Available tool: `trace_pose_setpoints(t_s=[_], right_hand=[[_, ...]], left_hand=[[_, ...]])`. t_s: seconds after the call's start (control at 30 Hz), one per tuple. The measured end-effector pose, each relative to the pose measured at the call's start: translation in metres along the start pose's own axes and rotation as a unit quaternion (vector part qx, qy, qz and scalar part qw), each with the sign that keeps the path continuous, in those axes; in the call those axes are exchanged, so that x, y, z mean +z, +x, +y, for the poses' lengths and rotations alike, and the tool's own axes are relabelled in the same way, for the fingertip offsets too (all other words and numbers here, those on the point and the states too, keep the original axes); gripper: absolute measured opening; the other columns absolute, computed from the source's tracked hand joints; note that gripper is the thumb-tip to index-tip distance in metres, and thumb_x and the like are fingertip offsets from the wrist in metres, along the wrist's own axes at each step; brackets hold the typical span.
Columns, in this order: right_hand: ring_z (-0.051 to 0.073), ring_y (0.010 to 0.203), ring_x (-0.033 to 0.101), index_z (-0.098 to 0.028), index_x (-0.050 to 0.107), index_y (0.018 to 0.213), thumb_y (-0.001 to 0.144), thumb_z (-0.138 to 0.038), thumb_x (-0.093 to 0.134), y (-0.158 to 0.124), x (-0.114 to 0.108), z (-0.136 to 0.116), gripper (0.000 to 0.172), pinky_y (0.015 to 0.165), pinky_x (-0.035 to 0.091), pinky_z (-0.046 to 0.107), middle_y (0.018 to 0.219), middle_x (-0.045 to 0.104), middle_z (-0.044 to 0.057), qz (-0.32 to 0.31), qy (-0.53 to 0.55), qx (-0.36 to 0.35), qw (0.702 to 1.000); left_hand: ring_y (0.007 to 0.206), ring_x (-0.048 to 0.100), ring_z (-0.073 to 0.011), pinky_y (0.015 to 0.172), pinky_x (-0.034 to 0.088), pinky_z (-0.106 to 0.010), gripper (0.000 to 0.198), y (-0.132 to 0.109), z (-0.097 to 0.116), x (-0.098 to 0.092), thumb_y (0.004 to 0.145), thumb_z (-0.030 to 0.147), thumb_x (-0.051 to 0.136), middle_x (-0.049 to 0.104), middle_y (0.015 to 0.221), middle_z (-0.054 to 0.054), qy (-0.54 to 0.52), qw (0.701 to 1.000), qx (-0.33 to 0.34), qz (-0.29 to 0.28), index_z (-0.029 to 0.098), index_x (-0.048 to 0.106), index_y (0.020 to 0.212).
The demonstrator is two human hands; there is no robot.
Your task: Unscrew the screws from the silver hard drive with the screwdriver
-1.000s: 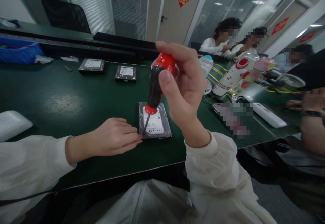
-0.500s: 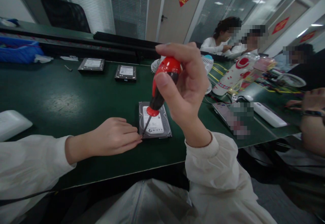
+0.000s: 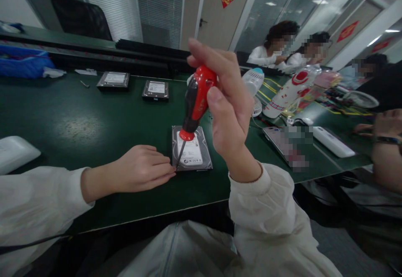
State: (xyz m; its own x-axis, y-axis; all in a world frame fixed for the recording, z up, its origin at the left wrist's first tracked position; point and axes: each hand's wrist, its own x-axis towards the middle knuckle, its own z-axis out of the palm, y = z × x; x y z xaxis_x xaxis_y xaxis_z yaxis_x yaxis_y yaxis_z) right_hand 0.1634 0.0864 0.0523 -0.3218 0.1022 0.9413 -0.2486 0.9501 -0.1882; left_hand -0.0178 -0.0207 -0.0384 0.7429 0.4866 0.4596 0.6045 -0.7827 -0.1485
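Note:
A silver hard drive (image 3: 202, 151) with a white label lies flat on the green table. My right hand (image 3: 230, 97) grips a red and black screwdriver (image 3: 196, 101) by its handle, above the drive. The screwdriver's shaft slants down to the drive's near left corner, where the tip is hard to see. At that same corner are the fingertips of my left hand (image 3: 144, 169), its fingers closed and pressed together. Whatever those fingertips pinch is hidden.
Two more hard drives, one (image 3: 113, 80) further left than the other (image 3: 155, 90), lie toward the back. A blue bin (image 3: 21, 61) stands at far left. On the right are a small white fan (image 3: 253, 82), a white bottle (image 3: 284, 93) and a phone (image 3: 278, 141). Other people sit beyond.
The screwdriver's handle has turned, showing more black on its left side, and tilts slightly more upright. My right hand has shifted a little left, its fingers looser. My left hand and the drive stay put.

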Motion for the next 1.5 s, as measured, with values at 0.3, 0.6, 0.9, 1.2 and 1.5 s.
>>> trace_pose_setpoints(t_s=[0.3,0.6,0.9,1.2,1.5], right_hand=[[0.016,0.100,0.064,-0.023,0.065,0.110,0.087,-0.035,0.064,-0.001,0.003,0.010,0.026,0.093,0.054,0.033,0.107,0.069,0.001,0.072,-0.026,-0.022,0.997],[0.017,0.105,0.065,-0.031,0.060,0.118,0.090,-0.042,0.057,-0.003,0.004,0.006,0.031,0.096,0.056,0.034,0.120,0.068,-0.001,0.046,-0.047,0.001,0.998],[0.015,0.108,0.065,-0.020,0.054,0.129,0.095,-0.033,0.047,-0.001,0.005,0.011,0.037,0.095,0.058,0.034,0.122,0.065,0.007,0.010,0.067,-0.003,0.998],[0.019,0.124,0.061,-0.028,0.054,0.130,0.095,-0.033,0.048,-0.003,0.005,0.011,0.036,0.104,0.053,0.038,0.130,0.062,0.003,-0.009,0.108,0.006,0.994],[0.018,0.115,0.060,-0.030,0.062,0.118,0.094,-0.042,0.046,0.000,0.001,0.004,0.031,0.106,0.051,0.035,0.119,0.067,0.001,0.025,-0.052,-0.005,0.998]], left_hand=[[0.058,0.054,-0.0120,0.056,0.035,-0.032,0.014,0.001,0.001,-0.001,0.098,0.021,0.053,0.064,0.070,0.002,-0.004,1.000,-0.001,0.009,0.017,0.065,0.092],[0.057,0.053,-0.0123,0.055,0.035,-0.032,0.014,0.002,0.000,-0.001,0.098,0.021,0.053,0.064,0.070,0.002,0.001,1.000,0.002,0.010,0.017,0.065,0.092],[0.058,0.054,-0.0126,0.055,0.036,-0.032,0.013,0.001,-0.001,0.000,0.097,0.020,0.054,0.065,0.072,0.002,-0.002,1.000,0.003,0.003,0.017,0.066,0.094],[0.058,0.054,-0.0126,0.055,0.036,-0.032,0.012,0.000,0.000,0.000,0.097,0.020,0.054,0.065,0.072,0.002,0.001,1.000,0.004,0.010,0.016,0.066,0.094],[0.058,0.054,-0.0126,0.056,0.036,-0.032,0.013,0.001,-0.001,-0.001,0.097,0.021,0.054,0.065,0.072,0.002,0.001,1.000,0.002,0.003,0.017,0.066,0.094]])
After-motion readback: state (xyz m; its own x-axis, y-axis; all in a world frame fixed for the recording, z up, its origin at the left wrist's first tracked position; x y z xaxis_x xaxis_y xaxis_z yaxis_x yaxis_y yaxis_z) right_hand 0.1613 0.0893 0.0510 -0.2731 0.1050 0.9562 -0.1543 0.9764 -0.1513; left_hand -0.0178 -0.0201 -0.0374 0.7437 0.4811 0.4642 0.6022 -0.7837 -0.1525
